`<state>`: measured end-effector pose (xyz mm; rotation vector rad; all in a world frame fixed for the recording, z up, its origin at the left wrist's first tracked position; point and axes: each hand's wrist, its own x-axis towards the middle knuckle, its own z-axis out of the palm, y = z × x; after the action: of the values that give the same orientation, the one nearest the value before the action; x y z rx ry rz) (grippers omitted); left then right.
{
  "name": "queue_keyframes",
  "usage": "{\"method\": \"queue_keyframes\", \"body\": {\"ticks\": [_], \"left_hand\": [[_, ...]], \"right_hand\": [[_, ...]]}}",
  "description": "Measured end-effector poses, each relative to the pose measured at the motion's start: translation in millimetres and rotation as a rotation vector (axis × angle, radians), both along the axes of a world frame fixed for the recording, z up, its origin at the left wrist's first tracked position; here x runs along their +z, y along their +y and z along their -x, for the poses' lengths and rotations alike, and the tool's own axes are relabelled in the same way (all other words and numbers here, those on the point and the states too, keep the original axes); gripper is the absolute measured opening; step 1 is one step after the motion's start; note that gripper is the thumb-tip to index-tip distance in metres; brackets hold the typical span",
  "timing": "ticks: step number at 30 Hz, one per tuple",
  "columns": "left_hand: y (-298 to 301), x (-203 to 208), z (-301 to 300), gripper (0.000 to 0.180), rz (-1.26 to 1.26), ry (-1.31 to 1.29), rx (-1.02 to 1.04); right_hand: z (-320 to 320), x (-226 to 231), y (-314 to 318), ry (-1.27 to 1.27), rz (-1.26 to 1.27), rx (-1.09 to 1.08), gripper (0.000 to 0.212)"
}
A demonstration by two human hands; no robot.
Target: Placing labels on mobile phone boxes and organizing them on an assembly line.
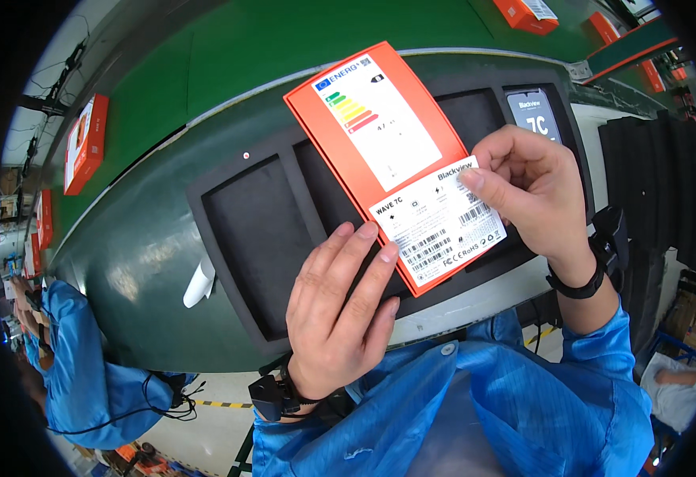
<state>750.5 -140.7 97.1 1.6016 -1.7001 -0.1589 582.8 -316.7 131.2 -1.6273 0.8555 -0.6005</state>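
Note:
An orange phone box (pixel 328 111) lies at a slant across the black foam tray (pixel 205 238). Its upper part carries a white sticker (pixel 400 151) with coloured energy bars. Over the lower part lies a white barcode label (pixel 443 226). My right hand (pixel 531 187) pinches the label's upper right corner between thumb and fingers. The fingers of my left hand (pixel 336 306) are stretched out and touch the lower left edge of the box and label. A phone (pixel 532 111) sits in the tray's far right compartment, partly hidden by my right hand.
A crumpled white paper (pixel 199 282) lies left of the tray on the green bench (pixel 125 270). More orange boxes (pixel 86 145) stand on the green surface beyond. Black foam trays (pixel 650 183) are stacked at the right. A person in a blue sleeve (pixel 86 358) works at the left.

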Motion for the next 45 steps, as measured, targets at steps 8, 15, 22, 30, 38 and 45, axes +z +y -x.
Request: {"method": "queue_keyframes", "body": {"ticks": [8, 15, 22, 30, 38, 45], "left_hand": [[-0.8, -1.0, 2.7, 0.057, 0.023, 0.022, 0.021], [1.0, -3.0, 3.0, 0.056, 0.002, 0.015, 0.019], [0.0, -0.8, 10.8, 0.055, -0.049, 0.042, 0.062], [-3.2, -16.3, 39.3, 0.078, 0.001, 0.427, 0.100], [-25.6, -4.5, 58.9, 0.056, -0.272, 1.419, 0.077], [-33.6, 20.2, 45.9, 0.060, 0.019, 1.196, 0.195]], "right_hand": [[0.2, 1.0, 1.3, 0.036, -0.008, 0.002, 0.015], [-0.3, -0.9, 2.3, 0.032, -0.003, 0.002, 0.014], [0.9, 9.9, 4.8, 0.176, 0.181, 0.028, 0.016], [0.9, -8.6, 22.0, 0.355, 0.873, 0.063, 0.090], [13.4, -31.7, 11.7, 0.039, -0.096, 0.187, 0.062], [29.5, -33.4, 17.8, -0.426, -0.002, 0.184, 0.046]]}}
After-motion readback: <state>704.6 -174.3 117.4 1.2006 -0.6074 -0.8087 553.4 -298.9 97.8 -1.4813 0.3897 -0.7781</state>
